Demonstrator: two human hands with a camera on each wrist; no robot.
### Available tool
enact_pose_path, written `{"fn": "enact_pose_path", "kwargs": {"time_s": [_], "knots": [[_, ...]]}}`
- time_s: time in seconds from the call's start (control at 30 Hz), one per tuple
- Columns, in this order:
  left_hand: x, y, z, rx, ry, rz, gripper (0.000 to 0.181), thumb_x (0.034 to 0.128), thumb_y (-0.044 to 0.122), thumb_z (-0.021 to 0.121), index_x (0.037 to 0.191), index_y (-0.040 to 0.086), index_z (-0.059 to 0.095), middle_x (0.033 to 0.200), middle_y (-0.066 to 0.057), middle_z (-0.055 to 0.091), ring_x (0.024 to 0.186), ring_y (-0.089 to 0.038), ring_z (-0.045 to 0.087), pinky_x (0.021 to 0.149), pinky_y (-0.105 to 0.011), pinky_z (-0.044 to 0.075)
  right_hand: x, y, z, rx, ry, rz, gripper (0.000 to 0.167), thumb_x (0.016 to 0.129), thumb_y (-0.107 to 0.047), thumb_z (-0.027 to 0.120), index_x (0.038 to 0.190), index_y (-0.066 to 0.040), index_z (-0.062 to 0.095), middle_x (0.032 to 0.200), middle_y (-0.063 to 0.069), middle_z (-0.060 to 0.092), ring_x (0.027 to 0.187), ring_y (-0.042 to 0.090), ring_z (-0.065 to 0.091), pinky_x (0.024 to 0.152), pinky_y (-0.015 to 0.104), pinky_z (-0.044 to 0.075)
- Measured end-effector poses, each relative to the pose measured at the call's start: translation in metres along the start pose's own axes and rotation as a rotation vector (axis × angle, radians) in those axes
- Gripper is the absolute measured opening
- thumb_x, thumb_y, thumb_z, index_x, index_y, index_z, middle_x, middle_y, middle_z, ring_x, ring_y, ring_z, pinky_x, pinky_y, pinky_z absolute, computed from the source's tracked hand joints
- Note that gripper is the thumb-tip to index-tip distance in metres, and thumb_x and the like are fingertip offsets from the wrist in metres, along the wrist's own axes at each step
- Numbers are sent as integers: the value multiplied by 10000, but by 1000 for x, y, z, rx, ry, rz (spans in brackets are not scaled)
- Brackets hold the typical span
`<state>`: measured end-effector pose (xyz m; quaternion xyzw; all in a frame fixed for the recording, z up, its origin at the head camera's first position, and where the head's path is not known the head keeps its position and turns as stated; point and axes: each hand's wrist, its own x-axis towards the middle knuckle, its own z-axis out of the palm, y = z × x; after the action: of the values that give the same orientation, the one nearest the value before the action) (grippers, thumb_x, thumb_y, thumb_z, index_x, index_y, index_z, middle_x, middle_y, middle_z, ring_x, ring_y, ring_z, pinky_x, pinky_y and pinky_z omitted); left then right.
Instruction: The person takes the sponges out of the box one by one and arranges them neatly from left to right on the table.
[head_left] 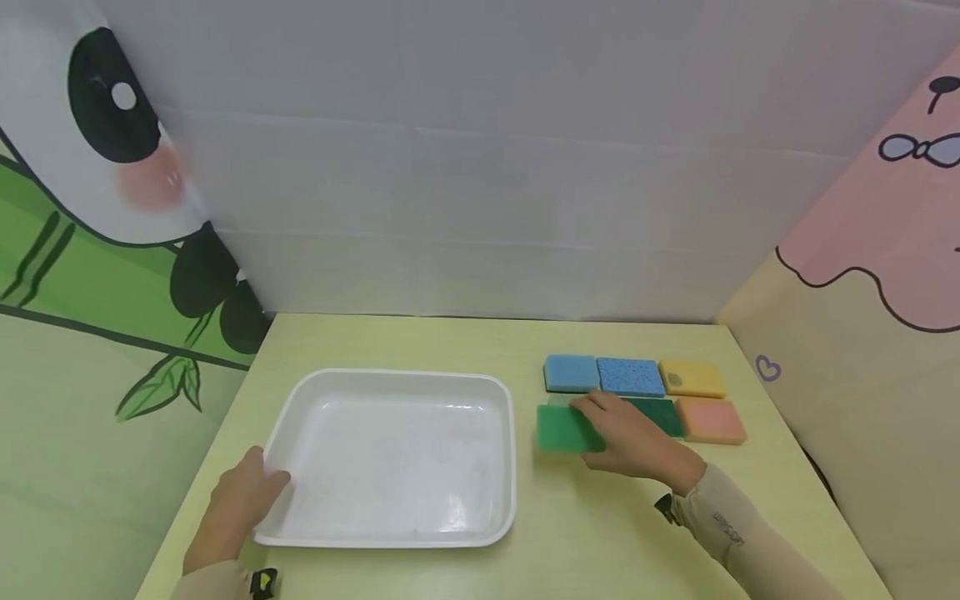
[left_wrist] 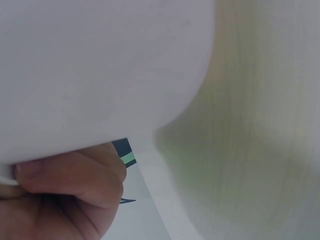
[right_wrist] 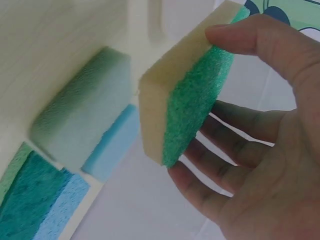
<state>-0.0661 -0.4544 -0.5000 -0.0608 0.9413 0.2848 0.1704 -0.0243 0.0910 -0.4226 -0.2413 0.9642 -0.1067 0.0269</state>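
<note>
My right hand [head_left: 628,437] holds a sponge [head_left: 564,430] with a green scouring face and a cream foam body. Thumb and fingers pinch it by opposite edges in the right wrist view, where the sponge [right_wrist: 185,95] is raised off the table. Just behind it lies a pale green sponge [right_wrist: 82,112], mostly covered in the head view. On the other side, my left hand [head_left: 242,497] grips the left rim of a white rectangular tray [head_left: 390,450]. The left wrist view shows curled fingers [left_wrist: 75,172] at the tray's edge.
Several sponges lie in two rows right of the tray: light blue [head_left: 572,373], speckled blue [head_left: 631,377], yellow [head_left: 692,379], dark green [head_left: 657,414] and pink [head_left: 711,419]. A grey-white wall [head_left: 480,192] stands behind the table, with printed panels at both sides.
</note>
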Motion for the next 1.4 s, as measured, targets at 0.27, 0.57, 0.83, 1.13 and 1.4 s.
{"fn": "enact_pose_path", "kwargs": {"time_s": [0.27,0.57,0.83,1.13,1.4], "knots": [[-1,0,1,9,-17,-1,609,930,256,556,1270,-189,316,1125,-439,501,867,-461,620,698,-536,537,-19,18,16,62,-40,12,699,799,-242,806,1380,17,517,1308,158,551,1138,332,556,880,495,491],[-1,0,-1,5,-9,9,592,934,256,545,1270,-179,326,1129,-439,507,875,-468,624,706,-541,537,-27,30,42,124,-87,56,732,791,-241,818,1396,22,499,1321,168,536,1132,330,546,876,503,482],[-1,0,-1,8,-9,3,597,931,265,543,1274,-173,326,1153,-434,502,912,-483,613,728,-549,528,-30,36,57,101,-77,34,751,776,-274,834,1387,17,509,1283,152,555,1108,326,554,873,500,486],[-3,4,-3,20,-10,-8,603,929,253,539,1274,-191,321,1152,-445,496,906,-492,612,725,-549,532,-34,43,70,97,-26,-6,730,766,-251,826,1375,12,523,1291,142,554,1127,308,553,903,493,483],[-3,5,-3,11,-22,-26,612,936,252,540,1283,-196,308,1156,-448,491,901,-480,617,717,-540,537,-36,45,77,96,-5,-16,737,758,-245,826,1375,16,519,1293,144,553,1137,312,553,927,500,473]]}}
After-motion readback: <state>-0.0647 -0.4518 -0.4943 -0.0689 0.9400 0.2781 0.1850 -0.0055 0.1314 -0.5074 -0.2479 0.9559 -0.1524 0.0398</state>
